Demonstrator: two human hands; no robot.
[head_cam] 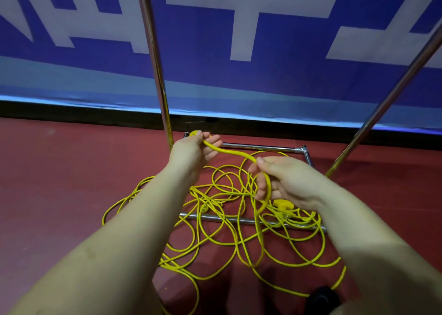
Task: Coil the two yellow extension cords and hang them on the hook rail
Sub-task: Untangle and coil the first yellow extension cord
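Nearest me, at the bottom edge, a dark shape [323, 298] sits on the red floor [59, 171]; I cannot tell what it is. Just beyond it the cords [215, 219] lie in one loose yellow tangle, sprawled over the near bar [215, 217] of a chrome rack base, with a yellow plug [282, 204] on the right side of the heap. Which strand belongs to which cord I cannot tell.

Above the pile, my right hand [284, 183] has its fingers curled round a strand, a small loop draped over them. From there the strand runs up and left to my left hand [193, 150], which pinches it close to a yellow end piece [195, 133]. So each grip is closed on the same run of cord.

It looks light, limp and fairly smooth, likely to kink and snag in the tangle. I judge the end is the best place to hold, feeding even loops into one hand.

Farther off, two chrome poles [157, 75] rise before a blue and white banner [239, 39].
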